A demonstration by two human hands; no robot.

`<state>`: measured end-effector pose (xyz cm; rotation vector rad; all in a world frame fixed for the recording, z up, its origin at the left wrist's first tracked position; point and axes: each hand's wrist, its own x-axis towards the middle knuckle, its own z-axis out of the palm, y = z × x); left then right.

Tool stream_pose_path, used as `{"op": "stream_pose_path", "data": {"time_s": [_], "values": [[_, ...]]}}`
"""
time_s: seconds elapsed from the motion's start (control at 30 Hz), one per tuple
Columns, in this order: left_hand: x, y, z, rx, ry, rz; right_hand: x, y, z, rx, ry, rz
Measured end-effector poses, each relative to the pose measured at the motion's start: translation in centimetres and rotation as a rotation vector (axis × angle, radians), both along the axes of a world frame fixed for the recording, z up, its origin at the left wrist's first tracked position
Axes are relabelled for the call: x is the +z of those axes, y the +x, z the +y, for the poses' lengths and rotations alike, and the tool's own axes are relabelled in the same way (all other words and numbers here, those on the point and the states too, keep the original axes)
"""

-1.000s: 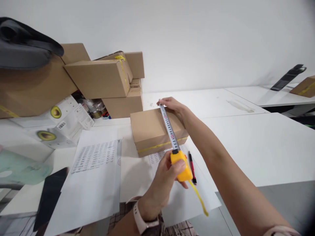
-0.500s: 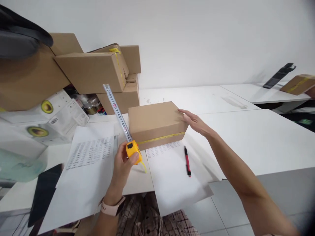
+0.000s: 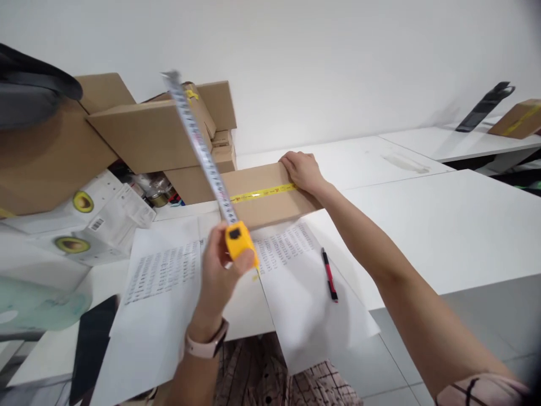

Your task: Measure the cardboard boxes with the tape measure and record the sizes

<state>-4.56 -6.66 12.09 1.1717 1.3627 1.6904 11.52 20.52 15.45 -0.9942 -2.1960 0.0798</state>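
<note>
My left hand (image 3: 220,270) is closed around a yellow tape measure (image 3: 240,243). Its blade (image 3: 200,148) sticks out long, up and to the left, blurred by motion. Part of the blade passes in front of the left end of a closed cardboard box (image 3: 270,211). A strip of yellow tape runs along the box's upward-facing side. At the box's right end, my right hand (image 3: 303,172) grips it with fingers bent over the far edge. Nearer to me lie a printed sheet (image 3: 304,293) and a red and black pen (image 3: 329,275).
More cardboard boxes (image 3: 135,132) are stacked at the back left, above white boxes with avocado pictures (image 3: 95,225). Another printed sheet (image 3: 152,316) and a dark flat object (image 3: 93,349) lie at left. A black bottle (image 3: 484,107) and a taped box (image 3: 515,118) are far right.
The box has been tipped over, so its taped side now faces up. My right hand has moved onto its far edge. My left hand has raised the tape measure, blade tip higher.
</note>
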Motion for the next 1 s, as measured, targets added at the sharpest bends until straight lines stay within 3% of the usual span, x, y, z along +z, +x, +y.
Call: {"op": "stream_pose_path", "data": {"time_s": [0.13,0.23,0.43,0.7,1.0], "values": [[-2.5,3.6,-1.1,-0.332,-0.174,-0.132,-0.5,-1.0,-0.2,-0.012,0.044,0.050],[-4.1,5.6,-1.0,-0.414,-0.232,-0.226,-0.5,-0.7,-0.4,0.011,0.051,0.046],[-5.9,8.1,-1.2,-0.398,-0.304,-0.229,-0.1,-0.5,-0.6,0.046,0.074,-0.067],[-6.5,10.8,-1.3,-0.388,-0.369,-0.129,-0.5,-0.4,-0.2,0.089,0.077,-0.035],[-6.6,11.0,-1.7,-0.378,-0.371,-0.134,-0.8,-0.3,-0.3,0.067,0.112,-0.049]]}}
